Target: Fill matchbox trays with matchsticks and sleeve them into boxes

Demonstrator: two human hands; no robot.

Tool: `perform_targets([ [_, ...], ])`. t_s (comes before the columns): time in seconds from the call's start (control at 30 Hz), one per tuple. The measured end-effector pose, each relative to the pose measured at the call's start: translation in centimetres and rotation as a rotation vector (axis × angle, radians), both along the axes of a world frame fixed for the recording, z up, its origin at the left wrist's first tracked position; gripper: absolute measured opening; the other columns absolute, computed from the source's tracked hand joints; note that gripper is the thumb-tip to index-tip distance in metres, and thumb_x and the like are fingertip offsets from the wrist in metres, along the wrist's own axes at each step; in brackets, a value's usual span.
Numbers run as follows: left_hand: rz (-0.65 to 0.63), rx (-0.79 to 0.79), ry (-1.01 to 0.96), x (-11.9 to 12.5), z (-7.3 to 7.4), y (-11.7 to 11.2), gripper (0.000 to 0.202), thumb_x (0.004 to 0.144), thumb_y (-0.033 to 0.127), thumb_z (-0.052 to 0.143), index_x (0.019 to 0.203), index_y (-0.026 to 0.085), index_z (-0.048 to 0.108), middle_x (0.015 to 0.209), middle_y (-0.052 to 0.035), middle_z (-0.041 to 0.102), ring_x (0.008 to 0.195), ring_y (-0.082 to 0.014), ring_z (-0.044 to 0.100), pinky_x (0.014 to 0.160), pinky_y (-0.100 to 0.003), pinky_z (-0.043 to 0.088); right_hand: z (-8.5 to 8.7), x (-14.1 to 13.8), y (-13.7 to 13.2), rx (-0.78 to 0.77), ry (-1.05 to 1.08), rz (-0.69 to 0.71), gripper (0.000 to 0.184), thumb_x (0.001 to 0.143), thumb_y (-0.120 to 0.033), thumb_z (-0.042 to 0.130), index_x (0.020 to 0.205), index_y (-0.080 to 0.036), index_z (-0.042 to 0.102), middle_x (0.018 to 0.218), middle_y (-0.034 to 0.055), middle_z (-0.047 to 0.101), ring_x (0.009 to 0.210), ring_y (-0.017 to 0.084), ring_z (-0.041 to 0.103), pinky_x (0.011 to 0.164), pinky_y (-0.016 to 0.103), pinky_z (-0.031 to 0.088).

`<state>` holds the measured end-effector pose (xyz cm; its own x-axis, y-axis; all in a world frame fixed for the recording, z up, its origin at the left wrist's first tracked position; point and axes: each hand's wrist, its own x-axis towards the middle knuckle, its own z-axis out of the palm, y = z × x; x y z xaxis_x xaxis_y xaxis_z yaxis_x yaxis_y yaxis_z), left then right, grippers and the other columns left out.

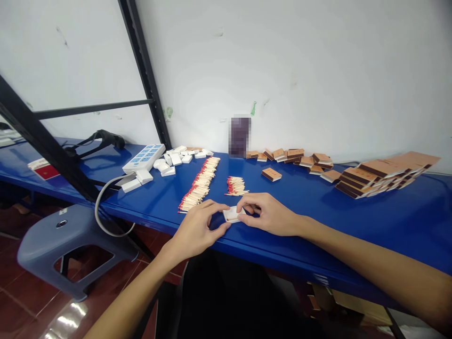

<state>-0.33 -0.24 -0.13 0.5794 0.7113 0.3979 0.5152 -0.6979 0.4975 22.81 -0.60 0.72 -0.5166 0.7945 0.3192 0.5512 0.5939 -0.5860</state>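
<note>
A small white matchbox tray [229,213] rests on the table near its front edge, between my hands. My left hand [201,225] grips its left end with thumb and index finger. Over the tray's right part, my right hand [270,214] has its fingers pinched on the end of a red-tipped matchstick [233,219] lying inside. The fingers partly hide the tray's right end. Just beyond is a small pile of matchsticks [236,185]. A long row of matchsticks [199,184] runs back from beside my left hand.
White empty trays [176,156] lie heaped at the back left by a power strip [144,158]. Brown matchbox sleeves [287,154] line the wall; one matchbox [271,174] lies apart. Stacked matchboxes [381,173] stand right. A black shelf post [146,70] and grey stool [76,235] are left.
</note>
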Motion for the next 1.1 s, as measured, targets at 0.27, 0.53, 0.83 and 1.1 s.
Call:
perform_targets([
  [0.27, -0.052, -0.004, 0.074, -0.1, 0.3, -0.2, 0.021, 0.093, 0.027, 0.058, 0.109, 0.026, 0.072, 0.112, -0.0037, 0.059, 0.078, -0.0129, 0.058, 0.072, -0.027, 0.046, -0.6, 1.0, 1.6, 0.180, 0.024, -0.284, 0.014, 0.089, -0.023, 0.053, 0.079, -0.020, 0.063, 0.067, -0.0016, 0.050, 0.060, 0.013, 0.046, 0.059, 0.028, 0.036],
  [0.53, -0.060, 0.010, 0.087, -0.3, 0.3, -0.2, 0.028, 0.095, 0.026, 0.055, 0.120, 0.028, 0.067, 0.117, -0.0044, 0.056, 0.080, -0.0133, 0.057, 0.076, -0.029, 0.048, -1.2, 1.8, 3.6, 0.213, -0.187, -0.308, 0.013, 0.090, -0.022, 0.054, 0.083, -0.019, 0.064, 0.071, 0.0004, 0.053, 0.064, 0.015, 0.049, 0.062, 0.029, 0.036],
  [0.83, -0.050, 0.017, 0.033, 0.0, 0.1, -0.2, 0.025, 0.092, 0.025, 0.060, 0.116, 0.025, 0.066, 0.113, -0.0034, 0.061, 0.082, -0.0137, 0.059, 0.078, -0.028, 0.050, -1.5, 1.9, 3.6, 0.195, -0.219, -0.297, 0.013, 0.093, -0.025, 0.052, 0.086, -0.020, 0.061, 0.078, 0.0019, 0.053, 0.069, 0.016, 0.052, 0.065, 0.030, 0.039],
  [1.1, -0.046, 0.010, 0.028, -0.1, 0.2, -0.3, 0.027, 0.092, 0.026, 0.061, 0.118, 0.025, 0.065, 0.111, -0.0033, 0.062, 0.081, -0.0139, 0.059, 0.080, -0.029, 0.049, -1.6, 2.0, 3.5, 0.203, -0.235, -0.264, 0.014, 0.094, -0.026, 0.048, 0.087, -0.020, 0.059, 0.087, 0.0041, 0.055, 0.072, 0.017, 0.054, 0.068, 0.032, 0.041],
])
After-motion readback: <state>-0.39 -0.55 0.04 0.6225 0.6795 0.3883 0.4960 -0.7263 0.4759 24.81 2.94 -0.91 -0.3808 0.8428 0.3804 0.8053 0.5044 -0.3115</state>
